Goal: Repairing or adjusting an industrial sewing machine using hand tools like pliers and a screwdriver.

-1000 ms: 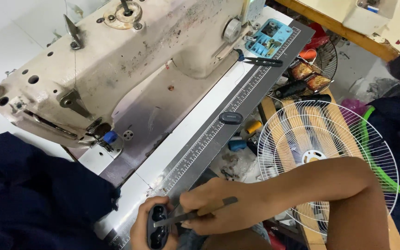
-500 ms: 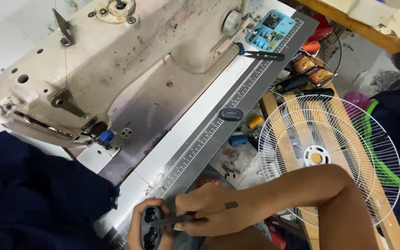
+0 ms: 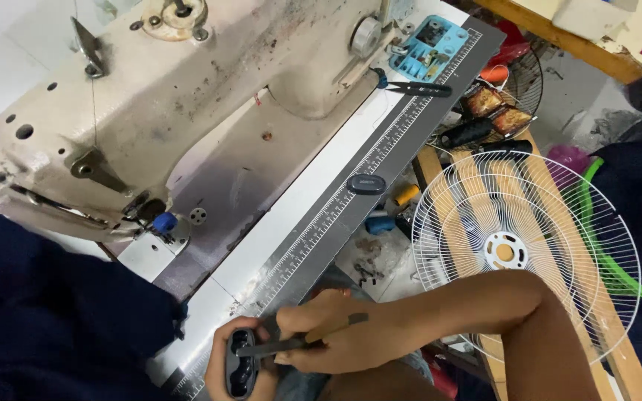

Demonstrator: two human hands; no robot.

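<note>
Head cam: right hand (image 3: 336,338) pokes screwdriver (image 3: 302,343) into black part (image 3: 241,364) in left hand (image 3: 221,367).

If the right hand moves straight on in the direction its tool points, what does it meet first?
Probably the small black part in the left hand: the right hand aims its thin tool leftward, the tip seemingly already touching it.

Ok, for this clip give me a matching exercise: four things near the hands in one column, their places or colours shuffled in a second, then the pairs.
Things:
1. small black part
2. thin metal tool
3. fan guard
4. blue tray

Places or colours:
A. white wire, lying right of the sewing table
B. gripped in the right hand
C. at the far end of the grey ruler strip
D. held in the left hand

Pairs: 1-D, 2-B, 3-A, 4-C
</note>
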